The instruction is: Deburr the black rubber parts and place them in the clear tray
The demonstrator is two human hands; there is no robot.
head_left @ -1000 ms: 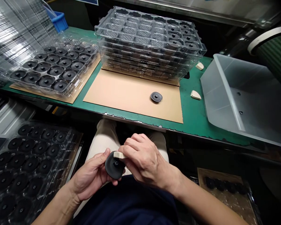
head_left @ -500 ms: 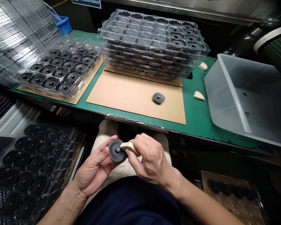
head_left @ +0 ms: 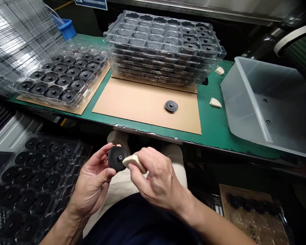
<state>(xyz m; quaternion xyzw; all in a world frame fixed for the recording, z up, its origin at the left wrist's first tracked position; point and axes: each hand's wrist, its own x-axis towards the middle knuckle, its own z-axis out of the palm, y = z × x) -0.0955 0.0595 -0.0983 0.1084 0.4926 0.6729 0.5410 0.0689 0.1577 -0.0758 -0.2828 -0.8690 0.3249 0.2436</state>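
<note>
Over my lap, my left hand point(head_left: 93, 178) holds a black dished disc point(head_left: 114, 163) by its edge, its concave face with a small raised centre stud turned up toward me. My right hand point(head_left: 155, 173) pinches a cream-coloured wedge-shaped block point(head_left: 135, 162). The block's tip touches the disc's face or lies just over it, right of the stud; which one I cannot tell. A second black disc point(head_left: 171, 106) lies on the cardboard sheet point(head_left: 127, 100) on the green bench.
Stacked clear trays point(head_left: 165, 64) stand at the back. A tray of black discs point(head_left: 63, 80) sits left on the bench, another point(head_left: 35, 177) lower left. Cream blocks point(head_left: 215, 103) lie beside a translucent bin point(head_left: 247, 98) at right. Another tray point(head_left: 257, 217) is lower right.
Both hands have shifted a little left with the disc and block. The disc has been tilted more upright toward me, and my left fingers have moved round its edge.
</note>
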